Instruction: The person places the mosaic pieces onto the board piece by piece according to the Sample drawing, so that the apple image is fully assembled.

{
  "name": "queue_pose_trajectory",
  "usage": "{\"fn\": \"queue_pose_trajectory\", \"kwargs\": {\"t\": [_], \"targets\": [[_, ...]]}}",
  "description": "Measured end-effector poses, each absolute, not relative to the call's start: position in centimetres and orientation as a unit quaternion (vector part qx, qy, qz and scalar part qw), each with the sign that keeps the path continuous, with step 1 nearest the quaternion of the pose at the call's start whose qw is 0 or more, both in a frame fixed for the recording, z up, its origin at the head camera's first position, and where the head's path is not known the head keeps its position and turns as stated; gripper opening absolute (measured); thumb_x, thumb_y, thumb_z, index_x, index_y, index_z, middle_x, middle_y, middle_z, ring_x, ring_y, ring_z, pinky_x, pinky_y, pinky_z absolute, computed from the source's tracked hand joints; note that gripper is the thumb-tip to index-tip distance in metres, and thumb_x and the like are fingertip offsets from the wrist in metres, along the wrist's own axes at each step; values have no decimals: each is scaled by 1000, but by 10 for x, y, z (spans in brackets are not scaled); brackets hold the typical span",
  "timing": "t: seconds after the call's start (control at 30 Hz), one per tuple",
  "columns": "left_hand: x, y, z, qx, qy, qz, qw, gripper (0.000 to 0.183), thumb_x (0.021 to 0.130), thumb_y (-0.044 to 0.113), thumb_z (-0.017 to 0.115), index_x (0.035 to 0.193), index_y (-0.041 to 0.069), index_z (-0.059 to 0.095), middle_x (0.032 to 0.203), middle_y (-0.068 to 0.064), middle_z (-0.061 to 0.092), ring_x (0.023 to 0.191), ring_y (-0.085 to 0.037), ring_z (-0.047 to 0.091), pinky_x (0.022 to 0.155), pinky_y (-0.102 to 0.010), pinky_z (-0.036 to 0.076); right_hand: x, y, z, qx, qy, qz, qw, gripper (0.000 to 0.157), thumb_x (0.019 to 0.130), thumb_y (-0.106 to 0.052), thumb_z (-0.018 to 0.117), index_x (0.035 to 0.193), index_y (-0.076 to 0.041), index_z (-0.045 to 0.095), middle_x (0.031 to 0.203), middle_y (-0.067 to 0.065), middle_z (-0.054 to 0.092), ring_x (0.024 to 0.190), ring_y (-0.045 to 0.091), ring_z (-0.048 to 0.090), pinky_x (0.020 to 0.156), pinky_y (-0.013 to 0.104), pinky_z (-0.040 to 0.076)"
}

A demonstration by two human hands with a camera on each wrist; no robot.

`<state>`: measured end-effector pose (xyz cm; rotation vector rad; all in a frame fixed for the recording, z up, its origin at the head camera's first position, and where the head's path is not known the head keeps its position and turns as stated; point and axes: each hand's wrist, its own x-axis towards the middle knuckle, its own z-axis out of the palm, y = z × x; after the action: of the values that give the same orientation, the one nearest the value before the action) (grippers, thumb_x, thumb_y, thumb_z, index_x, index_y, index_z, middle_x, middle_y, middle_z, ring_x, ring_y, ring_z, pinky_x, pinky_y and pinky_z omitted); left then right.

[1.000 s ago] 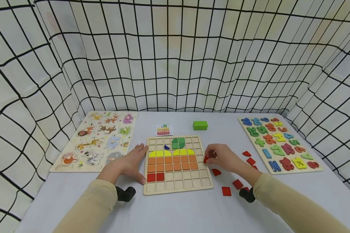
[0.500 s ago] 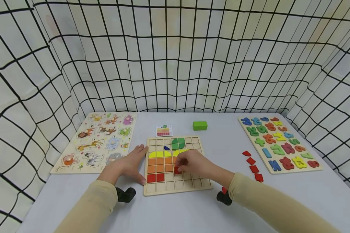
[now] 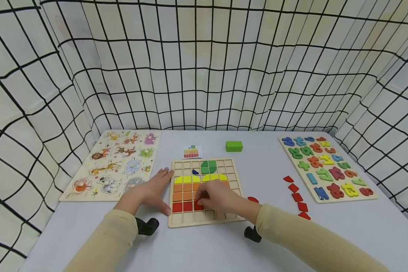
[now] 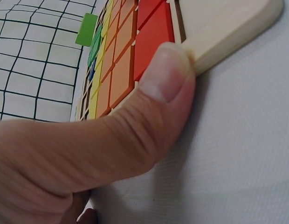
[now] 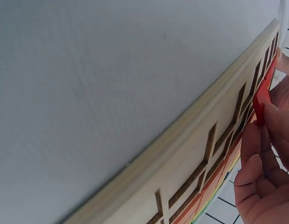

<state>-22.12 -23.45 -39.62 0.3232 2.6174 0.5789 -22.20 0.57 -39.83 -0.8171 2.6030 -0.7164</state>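
Note:
A wooden grid board (image 3: 188,218) lies in the middle of the table. Green, blue, yellow, orange and red pieces fill part of its cells. My left hand (image 3: 149,193) is spread along the board's left side; its thumb (image 4: 165,77) rests on the edge beside a red tile in the left wrist view. My right hand (image 3: 218,197) reaches over the board and pinches a red square tile (image 5: 261,105) between thumb and fingers. In the head view that tile is at the third cell of the red row, right of two seated red squares. The right hand covers the cells beneath it.
Several loose red pieces (image 3: 297,197) lie right of the board, one rounded red piece (image 3: 253,199) by the right wrist. A pattern card (image 3: 192,152) and green block (image 3: 234,146) stand behind. An animal puzzle (image 3: 105,164) is left, a number puzzle (image 3: 326,168) right.
My right hand has carried the red tile from beside the board's right edge leftward over the board and down to the red row. The left hand has stayed in place.

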Motion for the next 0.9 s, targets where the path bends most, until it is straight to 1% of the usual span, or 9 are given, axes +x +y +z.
{"fn": "queue_pose_trajectory", "kwargs": {"t": [0.23,0.43,0.6,0.77,0.9], "targets": [[-222,-234,-395,121,946,206,217,128,66,35,96,162,1,19,171,-25,10,159,-45,5,127,-63,17,-224,4,-402,-285,914,-241,160,5,92,-16,77,96,-15,79,86,-10,70,84,8,58,73,17,52],[-222,-234,-395,122,946,207,218,128,66,35,96,162,0,19,171,-25,10,159,-45,5,127,-63,17,-223,3,-404,-296,919,-216,149,9,92,-17,78,100,-16,81,92,-8,75,88,7,59,78,18,55],[-221,-235,-396,121,945,210,218,128,66,35,96,162,0,18,171,-25,10,159,-45,5,127,-62,17,-221,4,-402,-297,919,-212,149,12,92,-17,78,103,-16,80,95,-8,75,90,7,59,82,19,56],[-221,-235,-398,123,946,209,217,128,67,35,96,162,0,18,171,-25,10,159,-45,5,127,-62,17,-225,15,-398,-302,917,-225,135,10,93,-14,76,102,-15,79,96,-7,74,91,10,60,81,22,56],[-221,-235,-398,125,947,202,214,129,66,36,96,162,0,18,171,-25,9,158,-45,6,127,-63,18,-233,35,-394,-281,920,-245,124,9,93,-11,75,101,-12,79,94,-3,73,87,12,60,79,26,56]]}}
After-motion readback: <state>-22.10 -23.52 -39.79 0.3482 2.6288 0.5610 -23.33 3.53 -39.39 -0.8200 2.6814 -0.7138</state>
